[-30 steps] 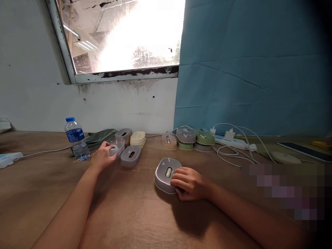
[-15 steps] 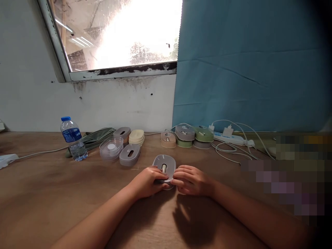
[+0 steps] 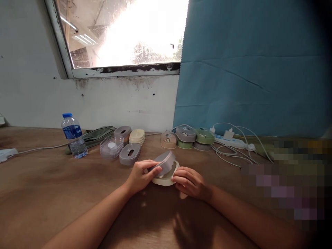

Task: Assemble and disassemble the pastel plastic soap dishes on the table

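Observation:
My left hand (image 3: 142,175) grips a grey oval plastic box cover (image 3: 167,162), thumb on the near side and fingers behind. The cover is tilted, its right end raised. Under it is a shallow cream oval base (image 3: 164,181), its rim showing at the front and right. The fingers of my right hand (image 3: 191,183) are closed on the right edge of this base. Whether the left end of the cover touches the base is hidden by my left hand.
Behind my hands on the left stand clear lids (image 3: 111,147), grey slotted covers (image 3: 129,154), stacked cream bases (image 3: 137,136) and a water bottle (image 3: 74,135). Closed boxes (image 3: 185,134) sit further right, beside a power strip (image 3: 230,140) with looping cables.
The grey cover has gone from lying level to being tilted up by my left hand. The cream base now shows beneath it. My right hand stays at the right side.

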A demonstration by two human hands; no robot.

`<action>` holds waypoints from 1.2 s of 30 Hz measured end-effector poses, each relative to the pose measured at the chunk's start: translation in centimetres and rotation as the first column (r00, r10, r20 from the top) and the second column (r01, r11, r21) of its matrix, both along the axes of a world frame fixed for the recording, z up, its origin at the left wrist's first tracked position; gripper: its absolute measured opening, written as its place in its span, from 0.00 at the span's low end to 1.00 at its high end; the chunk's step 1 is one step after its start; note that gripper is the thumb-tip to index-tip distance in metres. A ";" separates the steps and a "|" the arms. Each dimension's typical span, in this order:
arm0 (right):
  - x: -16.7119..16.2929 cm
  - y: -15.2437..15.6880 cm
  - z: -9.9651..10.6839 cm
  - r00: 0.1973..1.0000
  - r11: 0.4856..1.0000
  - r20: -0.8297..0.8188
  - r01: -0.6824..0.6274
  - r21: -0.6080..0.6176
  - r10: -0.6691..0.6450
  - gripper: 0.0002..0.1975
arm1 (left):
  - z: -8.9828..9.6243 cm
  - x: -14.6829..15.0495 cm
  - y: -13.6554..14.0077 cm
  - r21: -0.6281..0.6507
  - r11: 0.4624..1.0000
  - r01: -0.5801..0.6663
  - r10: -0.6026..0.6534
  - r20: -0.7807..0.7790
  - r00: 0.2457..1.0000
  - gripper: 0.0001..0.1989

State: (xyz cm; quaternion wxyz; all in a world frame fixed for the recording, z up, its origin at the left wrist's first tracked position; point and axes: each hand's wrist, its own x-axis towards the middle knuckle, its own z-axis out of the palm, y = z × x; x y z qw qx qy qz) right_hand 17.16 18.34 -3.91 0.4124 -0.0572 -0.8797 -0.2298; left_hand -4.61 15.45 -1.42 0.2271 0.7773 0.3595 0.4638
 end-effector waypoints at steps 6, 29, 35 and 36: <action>-0.4 -0.2 0.6 0.990 0.997 0.141 0.015 -0.070 -0.005 0.10 | 0.7 -4.5 2.0 0.336 0.937 -0.092 0.198 -0.297 0.934 0.14; 0.0 0.5 -0.2 0.980 0.985 0.198 0.064 -0.160 -0.031 0.09 | -0.5 -11.1 4.9 0.302 0.928 -0.217 0.361 -0.590 0.722 0.18; -0.1 0.5 -0.3 0.978 0.985 0.202 0.074 -0.155 -0.042 0.09 | -0.3 -10.7 4.7 0.381 0.911 -0.158 0.375 -0.605 0.703 0.17; -0.1 0.5 -0.3 0.978 0.985 0.204 0.077 -0.154 -0.044 0.09 | -0.3 -10.7 4.7 0.391 0.908 -0.151 0.376 -0.604 0.703 0.17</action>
